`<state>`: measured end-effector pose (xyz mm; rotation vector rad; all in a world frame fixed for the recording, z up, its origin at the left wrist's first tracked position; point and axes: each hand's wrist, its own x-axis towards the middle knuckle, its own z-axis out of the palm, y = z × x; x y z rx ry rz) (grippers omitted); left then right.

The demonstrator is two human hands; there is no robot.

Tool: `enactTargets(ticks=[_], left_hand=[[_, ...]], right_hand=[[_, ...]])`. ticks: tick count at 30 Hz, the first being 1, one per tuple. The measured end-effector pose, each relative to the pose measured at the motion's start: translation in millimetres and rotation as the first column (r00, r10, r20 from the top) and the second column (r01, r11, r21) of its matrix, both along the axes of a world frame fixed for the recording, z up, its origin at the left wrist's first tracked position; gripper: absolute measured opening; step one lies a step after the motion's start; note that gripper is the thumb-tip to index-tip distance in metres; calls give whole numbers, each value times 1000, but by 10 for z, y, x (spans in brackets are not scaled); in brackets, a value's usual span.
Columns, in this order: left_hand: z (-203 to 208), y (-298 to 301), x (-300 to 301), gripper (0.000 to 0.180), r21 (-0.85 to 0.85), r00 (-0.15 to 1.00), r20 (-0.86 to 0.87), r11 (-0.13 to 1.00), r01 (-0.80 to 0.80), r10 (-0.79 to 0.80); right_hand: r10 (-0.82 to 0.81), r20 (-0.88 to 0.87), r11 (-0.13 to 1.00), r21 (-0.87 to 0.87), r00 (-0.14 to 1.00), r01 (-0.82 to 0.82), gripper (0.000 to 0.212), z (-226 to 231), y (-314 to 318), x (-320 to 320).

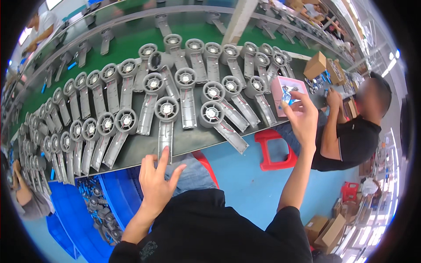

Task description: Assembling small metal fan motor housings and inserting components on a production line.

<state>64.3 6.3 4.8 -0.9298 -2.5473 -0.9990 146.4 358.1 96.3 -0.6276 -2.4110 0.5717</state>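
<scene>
My left hand (155, 182) is open at the near table edge, fingers spread. Its index fingertip rests at the lower end of a grey fan housing (166, 111), whose long half-shell handle points toward me. On the right, my right hand (303, 117) is at a pink box (278, 93), with thumb and fingers curled. By its fingertips are small blue and white parts (286, 95); what exactly is pinched cannot be made out. More grey housings with round fans stand close around, including one housing (212, 113) just right of the middle.
Rows of similar housings cover the dark table. Beyond runs a green conveyor (127, 44) carrying more. A co-worker (357, 136) sits at the right near cardboard boxes (315, 65). A red stool (274, 151) stands below the table edge; blue bins (120, 193) stand lower left.
</scene>
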Motion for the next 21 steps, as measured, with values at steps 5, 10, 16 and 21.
enactTargets(ticks=[5,10,16,21], left_hand=[[371,65,-149,46,128,985,-164,989,72,-51],[591,85,-356,42,205,965,-217,959,195,-149],[355,-118,-458,28,414,988,62,904,102,-140],[211,-154,-596,28,353,947,244,928,116,-211]], right_hand=[[129,-108,969,-198,986,-148,32,193,-809,-70],[496,-125,805,-303,859,-509,37,43,-1521,-514],[624,-213,464,-673,752,-576,29,-299,-1827,-788],[493,-114,714,-514,862,-476,19,-595,-1788,-733]])
